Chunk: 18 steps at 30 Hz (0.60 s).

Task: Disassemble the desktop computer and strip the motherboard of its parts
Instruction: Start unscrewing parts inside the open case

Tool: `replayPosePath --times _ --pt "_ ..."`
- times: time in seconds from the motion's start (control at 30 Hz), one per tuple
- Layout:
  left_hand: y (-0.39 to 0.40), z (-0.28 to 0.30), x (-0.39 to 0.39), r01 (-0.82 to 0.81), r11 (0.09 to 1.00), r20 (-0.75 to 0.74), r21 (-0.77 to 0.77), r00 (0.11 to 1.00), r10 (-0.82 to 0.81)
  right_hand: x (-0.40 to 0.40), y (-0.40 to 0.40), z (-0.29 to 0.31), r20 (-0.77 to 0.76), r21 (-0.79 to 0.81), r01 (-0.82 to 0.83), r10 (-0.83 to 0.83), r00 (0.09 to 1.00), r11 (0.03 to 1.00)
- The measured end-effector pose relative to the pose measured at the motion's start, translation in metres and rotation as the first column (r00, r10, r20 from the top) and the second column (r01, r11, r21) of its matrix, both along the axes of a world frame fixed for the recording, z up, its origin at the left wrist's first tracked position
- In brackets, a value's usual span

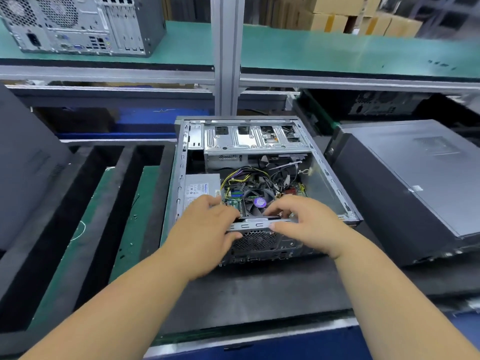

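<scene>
Your workbench (259,294) carries a dark mat at its centre, with a green shelf (324,51) running across the far side behind a grey aluminium post (227,55). Cardboard boxes (337,14) are stacked beyond that shelf. On the shelf at far left stands a closed tower (78,22), its rear panel toward you. To your right a second closed dark case (410,183) lies on its side, just beside the unit you are working on. To your left are black foam strips (85,201) laid over green matting.

The desktop computer (257,183) lies on its side on the mat directly ahead of you, side panel off and interior exposed, rear panel toward you. Inside it, the silver drive cage (254,140) sits at the far end, the grey power supply (200,189) at the left wall, and the motherboard (259,193) on the floor of the case, with bundled cables (246,175) above the black cooler fan (258,202).

Your left hand (205,229) rests over the near rim of the chassis, fingers curled around the metal edge. Your right hand (304,222) is at the same rim, fingers bent over it and thumb beneath, gripping it near the fan. Both forearms are bare.
</scene>
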<state>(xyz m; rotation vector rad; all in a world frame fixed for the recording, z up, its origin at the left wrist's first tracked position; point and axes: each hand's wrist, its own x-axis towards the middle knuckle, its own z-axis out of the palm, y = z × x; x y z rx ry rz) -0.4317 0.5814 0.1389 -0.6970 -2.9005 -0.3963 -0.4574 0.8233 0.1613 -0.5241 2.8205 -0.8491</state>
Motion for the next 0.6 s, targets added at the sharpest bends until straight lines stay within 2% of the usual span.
replayPosePath --times 0.07,0.17,0.23,0.37,0.5,0.6 --pt "-0.005 -0.001 0.000 0.046 0.997 0.010 -0.064 0.999 -0.046 0.011 -0.008 -0.003 -0.083 0.026 0.046 -0.044 0.996 0.999" --pt "-0.011 0.005 -0.006 0.080 0.996 0.101 -0.030 0.992 -0.077 0.034 -0.020 -0.012 -0.250 0.092 0.146 -0.119 0.961 0.985" --pt "-0.011 0.009 -0.012 0.105 0.989 0.039 -0.105 0.994 -0.102 0.044 -0.025 -0.018 -0.285 0.166 0.198 -0.145 0.948 0.966" --pt "-0.013 0.005 -0.014 0.175 0.971 -0.059 -0.161 0.981 -0.186 0.048 -0.036 -0.019 -0.266 0.205 0.266 -0.208 0.941 0.942" --pt "-0.019 0.002 -0.021 0.229 0.972 -0.008 -0.045 0.973 -0.230 0.051 -0.042 -0.015 -0.209 0.135 0.346 -0.314 0.926 0.929" --pt "-0.016 0.002 -0.020 0.204 0.979 -0.011 0.014 0.979 -0.204 0.059 -0.044 -0.016 -0.179 0.087 0.395 -0.375 0.909 0.915"
